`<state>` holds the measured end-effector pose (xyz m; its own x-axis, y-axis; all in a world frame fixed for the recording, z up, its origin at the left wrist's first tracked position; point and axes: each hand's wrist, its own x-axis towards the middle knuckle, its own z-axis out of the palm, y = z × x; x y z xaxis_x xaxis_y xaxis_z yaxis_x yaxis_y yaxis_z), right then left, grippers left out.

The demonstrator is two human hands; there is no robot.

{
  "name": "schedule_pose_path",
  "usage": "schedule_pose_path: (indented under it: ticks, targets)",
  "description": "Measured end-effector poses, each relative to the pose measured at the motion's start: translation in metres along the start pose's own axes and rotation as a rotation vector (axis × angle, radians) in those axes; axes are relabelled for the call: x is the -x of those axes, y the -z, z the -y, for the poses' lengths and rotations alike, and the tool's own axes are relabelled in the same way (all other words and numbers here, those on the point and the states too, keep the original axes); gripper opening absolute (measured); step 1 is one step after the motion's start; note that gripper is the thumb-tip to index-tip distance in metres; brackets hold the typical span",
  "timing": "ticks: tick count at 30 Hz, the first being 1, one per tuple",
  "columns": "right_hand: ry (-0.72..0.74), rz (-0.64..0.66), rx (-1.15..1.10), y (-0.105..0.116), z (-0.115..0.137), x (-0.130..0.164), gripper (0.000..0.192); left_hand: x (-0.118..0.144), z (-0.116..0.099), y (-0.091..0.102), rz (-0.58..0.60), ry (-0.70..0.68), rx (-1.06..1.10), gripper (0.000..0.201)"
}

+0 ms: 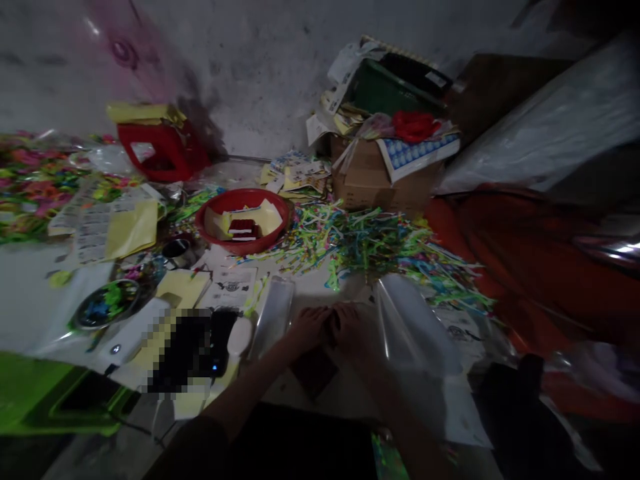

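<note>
In the dim middle of the table, my left hand and my right hand come close together with their fingers curled. Both seem to grip the far end of a dark reddish-brown flat piece, whose near corner points toward me. Shadow and the fingers hide its exact kind. Left of my hands lies a stack of clear plastic bags. Another clear plastic sleeve stack is at their right. Just beyond sits a heap of colourful thin strips.
A red bowl holds dark red blocks and yellow paper. At left are a mug, a white device, a black phone-like device and a white oval object. A cardboard box stands behind the strips.
</note>
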<state>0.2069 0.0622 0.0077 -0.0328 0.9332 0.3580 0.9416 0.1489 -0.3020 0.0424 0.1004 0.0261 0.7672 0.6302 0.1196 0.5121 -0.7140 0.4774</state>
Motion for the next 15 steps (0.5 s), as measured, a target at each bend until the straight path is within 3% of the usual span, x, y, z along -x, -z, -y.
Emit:
schedule_pose_path:
  ticks: [5,8,11,15]
  targets:
    - [0.047,-0.007,-0.009,-0.004,-0.006,-0.001,0.028,0.007,-0.014,0.003,-0.031,0.056,-0.019,0.053]
    - [0.060,-0.003,0.006,-0.003,-0.006,-0.002,0.029,0.024,-0.019,0.015,-0.071,0.088,-0.027,0.055]
    - [0.061,-0.030,0.036,0.000,-0.003,-0.002,0.029,0.058,-0.013,0.039,-0.189,0.189,-0.022,0.049]
    - [0.066,-0.071,0.046,0.001,-0.001,-0.003,0.031,0.123,0.013,0.081,-0.324,0.313,-0.020,0.036]
